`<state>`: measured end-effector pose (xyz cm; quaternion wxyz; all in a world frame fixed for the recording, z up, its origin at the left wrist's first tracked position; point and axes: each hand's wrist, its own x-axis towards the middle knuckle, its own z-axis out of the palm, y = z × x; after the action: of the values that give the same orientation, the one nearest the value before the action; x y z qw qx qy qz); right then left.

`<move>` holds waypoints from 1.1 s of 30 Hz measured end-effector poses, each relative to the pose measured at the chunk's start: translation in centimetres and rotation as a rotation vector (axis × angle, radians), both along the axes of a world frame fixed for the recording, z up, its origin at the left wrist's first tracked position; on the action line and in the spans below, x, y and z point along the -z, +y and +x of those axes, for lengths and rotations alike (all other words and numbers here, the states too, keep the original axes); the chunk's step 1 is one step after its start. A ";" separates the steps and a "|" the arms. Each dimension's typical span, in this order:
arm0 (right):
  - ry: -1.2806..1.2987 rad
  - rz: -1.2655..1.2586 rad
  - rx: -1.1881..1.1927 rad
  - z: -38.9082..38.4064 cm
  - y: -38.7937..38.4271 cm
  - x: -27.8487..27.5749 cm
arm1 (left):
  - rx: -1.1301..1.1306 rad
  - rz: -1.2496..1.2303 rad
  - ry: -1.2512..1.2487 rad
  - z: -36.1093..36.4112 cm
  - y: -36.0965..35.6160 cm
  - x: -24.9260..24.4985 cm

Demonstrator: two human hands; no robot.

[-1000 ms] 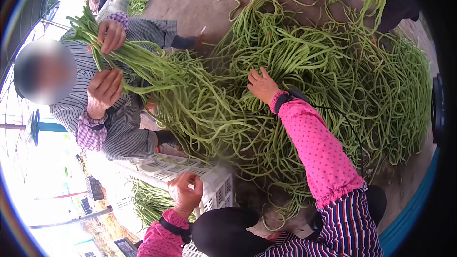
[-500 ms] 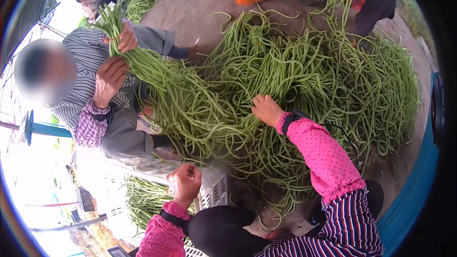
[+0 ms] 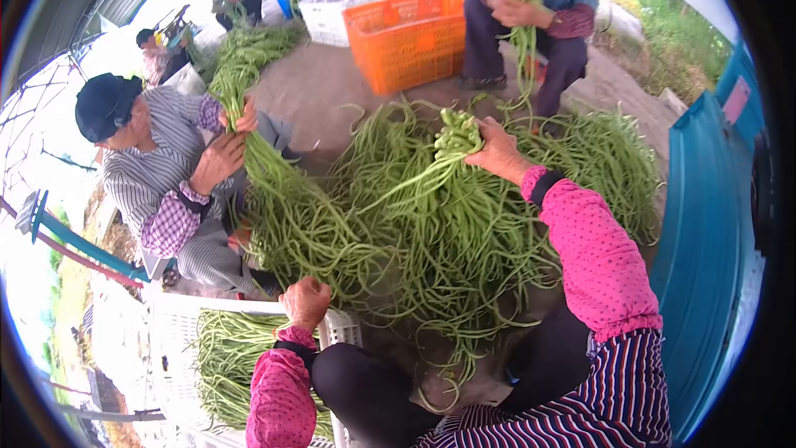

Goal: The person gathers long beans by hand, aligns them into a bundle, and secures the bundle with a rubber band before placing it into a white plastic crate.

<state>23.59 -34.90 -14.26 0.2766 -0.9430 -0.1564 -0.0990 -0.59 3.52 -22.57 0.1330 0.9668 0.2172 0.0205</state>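
Observation:
My right hand (image 3: 500,150) is closed round the top end of a bunch of long green beans (image 3: 457,134), lifted just above the pile. The cut ends point up, and the long pods hang down into the heap of long beans (image 3: 473,241) on the ground. My left hand (image 3: 306,302) is closed in a fist beside the near rim of a white crate (image 3: 342,328). What its fingers hold, if anything, is hidden. More long beans (image 3: 236,357) lie lengthwise inside that crate.
At the left, a person in a striped top (image 3: 178,158) grips another bean bunch (image 3: 274,166). Across the heap, a seated person (image 3: 564,17) holds beans too. An orange crate (image 3: 406,46) and a white crate (image 3: 327,21) stand behind. Blue sheeting (image 3: 705,199) borders the right side.
My right hand has risen away from the heap and now holds up a bean bunch. My left hand stays closed near the crate. The view has tilted up, showing more people behind.

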 end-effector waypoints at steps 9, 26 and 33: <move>-0.017 0.712 -0.175 -9.3 -10.7 -16.1 | 0.050 -0.112 -0.007 -0.4 1.3 1.3; 0.582 1.031 -0.730 -23.0 -1.5 -18.5 | 0.909 -1.218 -0.305 0.4 -12.8 -20.0; 0.472 0.750 -0.887 -23.1 0.1 -17.0 | 0.767 -1.923 0.119 -2.8 -18.6 -18.6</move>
<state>0.46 -34.76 2.70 0.6305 -0.6236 -0.4222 0.1879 -3.39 -15.12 -3.99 0.8353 0.4559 -0.1742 -0.2530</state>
